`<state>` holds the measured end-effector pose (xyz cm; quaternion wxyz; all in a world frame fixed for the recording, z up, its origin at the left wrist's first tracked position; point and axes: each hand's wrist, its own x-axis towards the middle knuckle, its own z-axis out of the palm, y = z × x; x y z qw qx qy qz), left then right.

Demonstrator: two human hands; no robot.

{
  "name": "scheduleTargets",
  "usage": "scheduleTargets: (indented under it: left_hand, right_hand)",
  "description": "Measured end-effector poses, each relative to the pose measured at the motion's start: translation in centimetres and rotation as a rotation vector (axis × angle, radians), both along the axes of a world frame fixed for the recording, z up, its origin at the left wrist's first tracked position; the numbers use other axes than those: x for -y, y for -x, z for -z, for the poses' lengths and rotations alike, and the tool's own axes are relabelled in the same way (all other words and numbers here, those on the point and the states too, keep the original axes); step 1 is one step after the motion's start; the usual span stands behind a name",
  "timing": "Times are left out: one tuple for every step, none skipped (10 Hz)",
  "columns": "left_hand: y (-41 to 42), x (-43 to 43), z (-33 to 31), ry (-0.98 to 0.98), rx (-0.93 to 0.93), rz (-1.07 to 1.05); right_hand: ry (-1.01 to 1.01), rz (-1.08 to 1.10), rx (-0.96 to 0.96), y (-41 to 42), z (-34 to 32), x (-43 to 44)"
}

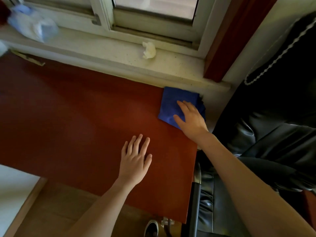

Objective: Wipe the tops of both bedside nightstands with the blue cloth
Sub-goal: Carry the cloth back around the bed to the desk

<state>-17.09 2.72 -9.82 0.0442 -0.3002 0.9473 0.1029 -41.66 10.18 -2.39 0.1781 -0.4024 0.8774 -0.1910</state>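
A folded blue cloth (172, 103) lies at the far right corner of the red-brown nightstand top (77, 117), right under the windowsill. My right hand (191, 119) rests flat on the cloth, fingers spread, pressing it onto the wood and covering its near right part. My left hand (136, 159) lies flat on the bare top near the front edge, fingers apart, holding nothing. Only this one nightstand is in view.
A white windowsill (111, 53) runs behind the nightstand, with a crumpled white tissue (149, 50) and a blurred pale blue plastic bag (34, 25) on it. A black leather headboard or chair (273, 134) stands close to the right. A shoe (151, 228) shows below.
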Motion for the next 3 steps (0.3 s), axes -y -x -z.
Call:
scheduleTargets:
  left_hand:
    - [0.5, 0.7, -3.4, -0.21, 0.096, -0.014]
    - [1.3, 1.7, -11.1, -0.535, -0.117, -0.184]
    - [-0.7, 2.2, -21.5, -0.509, -0.515, -0.216]
  right_hand:
    - [0.167, -0.042, -0.013, -3.4, -6.4, -3.3]
    - [0.35, -0.072, -0.136, -6.1, -14.9, -6.8]
    - [0.622, -0.067, -0.234, -8.5, -25.5, -12.4]
